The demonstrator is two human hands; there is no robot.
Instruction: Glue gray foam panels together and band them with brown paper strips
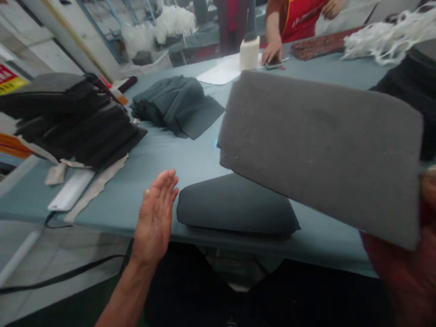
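Observation:
My left hand (156, 215) is raised palm inward, its fingers extended and holding nothing, just left of a folded dark grey cloth (235, 206) at the table's front edge. At the far right, my right hand (428, 186) is partly cut off by the frame and grips the right end of a large flat grey panel (320, 145). The panel hangs tilted above the table and covers part of the folded cloth's back right side.
Stacked dark cloths (75, 118) stand at the left beside a white device (71, 190). A crumpled grey cloth (177, 104) lies behind. Across the table (170, 150), a person in a red apron (301, 20) touches a small item. White strips (384, 38) are at the back right.

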